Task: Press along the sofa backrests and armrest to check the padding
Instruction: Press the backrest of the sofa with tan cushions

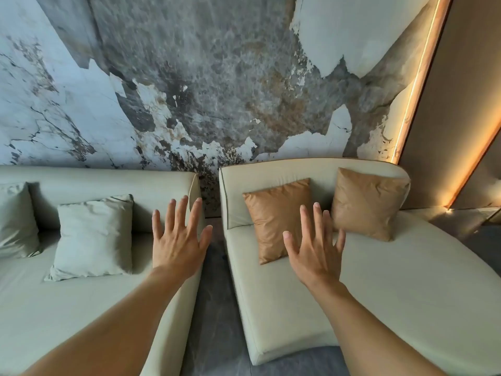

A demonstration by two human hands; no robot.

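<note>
Hands reach forward: your left hand (177, 240) and right hand (315, 249) are spread flat, empty. You aim at the pale green padded sofa backrests (271, 173), ready to press.

Two sofas (81, 308) side by side, cushions (93, 237) on seats

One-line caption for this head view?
Both open hands, left hand and right hand, reach toward two pale sofa backrests.

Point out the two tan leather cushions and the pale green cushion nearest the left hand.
Left tan leather cushion (273, 221), head view, centre of its face.
Right tan leather cushion (368, 203), head view, centre.
Pale green cushion (93, 237), head view, centre.
</note>
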